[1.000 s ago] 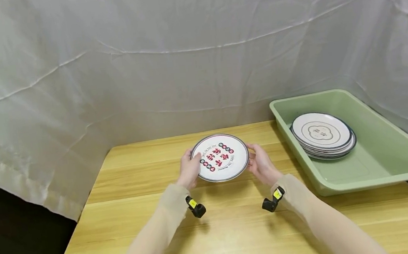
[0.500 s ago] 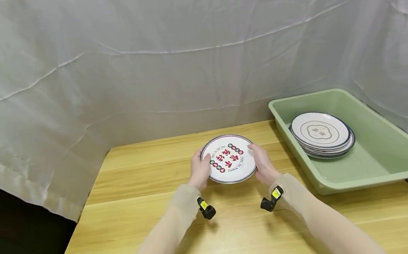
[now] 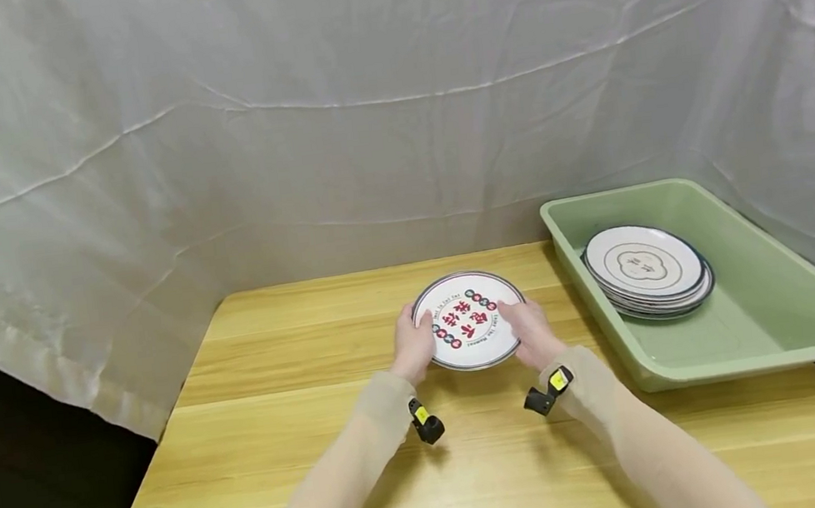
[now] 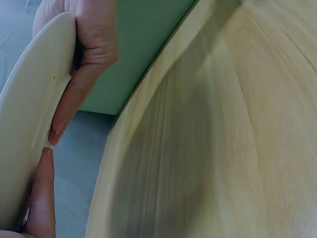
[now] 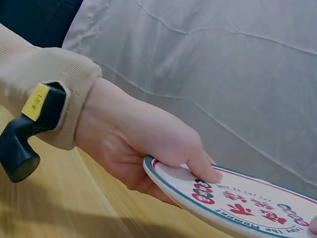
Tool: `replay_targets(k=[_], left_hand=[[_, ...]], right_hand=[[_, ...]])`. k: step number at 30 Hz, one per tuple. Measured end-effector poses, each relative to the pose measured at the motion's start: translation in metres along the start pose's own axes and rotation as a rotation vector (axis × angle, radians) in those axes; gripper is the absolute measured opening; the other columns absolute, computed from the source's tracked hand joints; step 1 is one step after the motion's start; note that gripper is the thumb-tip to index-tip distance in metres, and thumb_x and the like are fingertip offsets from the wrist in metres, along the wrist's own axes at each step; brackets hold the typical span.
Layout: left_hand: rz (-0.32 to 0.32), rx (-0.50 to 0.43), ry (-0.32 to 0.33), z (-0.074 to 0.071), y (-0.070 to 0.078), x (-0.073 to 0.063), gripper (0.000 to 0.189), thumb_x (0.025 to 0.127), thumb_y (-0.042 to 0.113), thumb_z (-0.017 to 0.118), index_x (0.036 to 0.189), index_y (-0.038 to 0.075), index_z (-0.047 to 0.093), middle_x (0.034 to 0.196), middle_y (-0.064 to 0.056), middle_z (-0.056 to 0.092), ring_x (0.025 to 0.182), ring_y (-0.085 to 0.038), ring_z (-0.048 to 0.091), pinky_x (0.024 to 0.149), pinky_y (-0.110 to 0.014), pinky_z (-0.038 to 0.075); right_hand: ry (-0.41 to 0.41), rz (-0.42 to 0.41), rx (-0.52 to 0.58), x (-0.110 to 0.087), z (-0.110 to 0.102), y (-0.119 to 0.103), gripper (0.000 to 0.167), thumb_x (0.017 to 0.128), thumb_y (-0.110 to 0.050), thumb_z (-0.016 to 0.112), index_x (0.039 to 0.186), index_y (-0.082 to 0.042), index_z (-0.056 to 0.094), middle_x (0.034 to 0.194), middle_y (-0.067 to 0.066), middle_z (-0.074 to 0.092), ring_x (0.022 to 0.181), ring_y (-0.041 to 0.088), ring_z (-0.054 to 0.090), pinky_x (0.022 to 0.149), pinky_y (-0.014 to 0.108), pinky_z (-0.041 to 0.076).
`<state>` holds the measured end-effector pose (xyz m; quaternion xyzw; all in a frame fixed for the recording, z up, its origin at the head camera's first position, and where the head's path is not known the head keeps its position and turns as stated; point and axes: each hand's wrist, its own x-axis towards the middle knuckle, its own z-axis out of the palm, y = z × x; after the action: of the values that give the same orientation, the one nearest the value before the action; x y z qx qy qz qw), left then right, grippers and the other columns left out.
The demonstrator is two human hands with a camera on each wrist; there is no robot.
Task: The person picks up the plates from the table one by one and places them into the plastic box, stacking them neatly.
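A round white plate (image 3: 472, 339) with red characters and a dark rim is held above the wooden table, its printed face up. My left hand (image 3: 414, 344) grips its left edge, thumb on top; the right wrist view shows this left hand (image 5: 148, 136) with its fingers under the rim. At the opposite edge my right hand (image 3: 531, 330) pinches the plate, thumb over the rim. From the left wrist view, the plate's pale underside (image 4: 29, 109) shows, with fingertips of both hands meeting beneath it.
To the right stands a green tub (image 3: 760, 365) holding a stack of white plates (image 3: 642, 261) with dark rims. A grey curtain (image 3: 381, 156) hangs behind the wooden table (image 3: 297, 342). Dark space (image 3: 33, 481) lies past the table's left edge.
The plate has shifted to the right and slightly nearer, and my left hand has travelled with it. My right thumb now lies over the plate's right rim; earlier those fingers were at its side.
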<state>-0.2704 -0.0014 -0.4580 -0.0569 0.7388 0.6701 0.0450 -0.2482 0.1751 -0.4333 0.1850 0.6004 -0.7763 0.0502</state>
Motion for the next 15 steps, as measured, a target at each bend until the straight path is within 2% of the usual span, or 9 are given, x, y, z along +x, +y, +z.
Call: replay_targets(k=[5,10,15], left_hand=[[-0.010,-0.010,-0.004,0.0021,0.0016,-0.0013,0.043,0.107,0.018,0.044,0.149,0.006,0.043,0.117,-0.013,0.063,0.086,-0.011,0.060,0.081,-0.022,0.056],[-0.035,-0.024,-0.027,0.0012,0.0007,-0.0007,0.046,0.107,0.020,0.045,0.151,0.006,0.040,0.115,-0.012,0.064,0.081,-0.010,0.060,0.076,-0.021,0.057],[-0.032,-0.035,-0.059,0.0013,0.0015,-0.0006,0.048,0.107,0.020,0.045,0.152,0.005,0.039,0.114,-0.012,0.065,0.079,-0.009,0.061,0.075,-0.020,0.058]], right_hand=[[0.009,-0.014,-0.040,-0.0001,-0.0019,-0.0012,0.052,0.107,-0.012,0.043,0.156,-0.003,0.030,0.131,0.015,0.057,0.085,0.004,0.065,0.077,0.016,0.059],[0.047,-0.026,-0.035,-0.0016,-0.0021,0.0008,0.053,0.106,-0.009,0.043,0.157,-0.004,0.030,0.133,0.018,0.055,0.081,0.003,0.064,0.075,0.015,0.059],[0.066,-0.033,-0.018,-0.0029,-0.0031,0.0010,0.054,0.105,-0.008,0.043,0.157,-0.004,0.030,0.133,0.019,0.055,0.078,0.002,0.064,0.074,0.015,0.059]])
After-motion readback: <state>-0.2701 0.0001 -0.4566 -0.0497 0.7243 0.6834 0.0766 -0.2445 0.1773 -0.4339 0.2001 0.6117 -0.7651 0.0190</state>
